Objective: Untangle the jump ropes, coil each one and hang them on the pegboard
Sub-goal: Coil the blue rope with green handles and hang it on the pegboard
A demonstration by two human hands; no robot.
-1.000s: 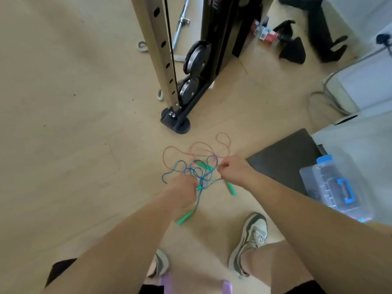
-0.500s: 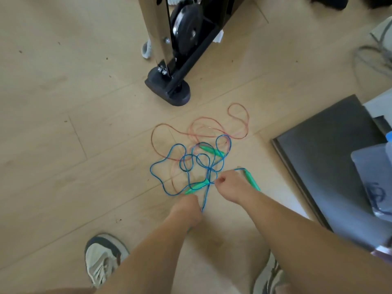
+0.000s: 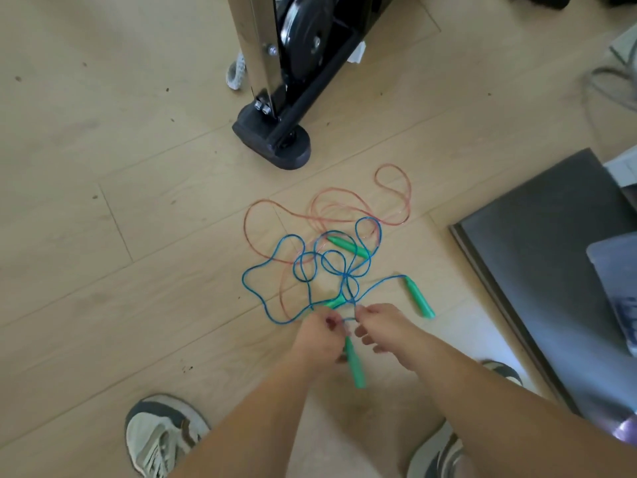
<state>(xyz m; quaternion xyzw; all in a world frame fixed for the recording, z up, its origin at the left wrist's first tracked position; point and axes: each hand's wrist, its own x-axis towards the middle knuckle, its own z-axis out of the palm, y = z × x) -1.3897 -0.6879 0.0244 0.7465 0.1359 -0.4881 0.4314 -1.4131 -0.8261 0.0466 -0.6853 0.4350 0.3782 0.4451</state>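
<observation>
**Knot work at the near end of the blue rope**

Shoe (image 3: pixel 162 439) sits nearest you on the floor (image 3: pixel 103 188), with both forearms reaching out past it. Your left hand (image 3: pixel 319 338) is curled and pinching the blue rope (image 3: pixel 348 281) right where it meets a green handle (image 3: pixel 355 365), which points back toward you. Your right hand (image 3: pixel 384 327) pinches the same cord just beside it, thumb and forefinger together, other fingers loose and spread.

My read is that this is early untangling and no coil has been started. Feed that handle back through the crossings rather than pulling, since tugging would likely tighten the knot cluster just past your fingers. Keep one hand fixed on the cord and let the other open each loop wide.

The blue cord is thin, glossy plastic, springy, and lies in rounded loops that hold their shape. The handles are smooth, tapered green plastic. A second handle (image 3: pixel 418 297) lies to the right, apart from the knot, a third (image 3: pixel 348 246) lies inside the far loops, and a fourth seems half buried by the knot.

Beyond that, the pink rope (image 3: pixel 410 198) is paler and translucent, and it crosses under the blue in places, so lift the blue clear of it. Farther out there is a black machine base (image 3: pixel 275 146), and a dark flat mat (image 3: pixel 551 257) to the right. The pegboard is not in view.
</observation>
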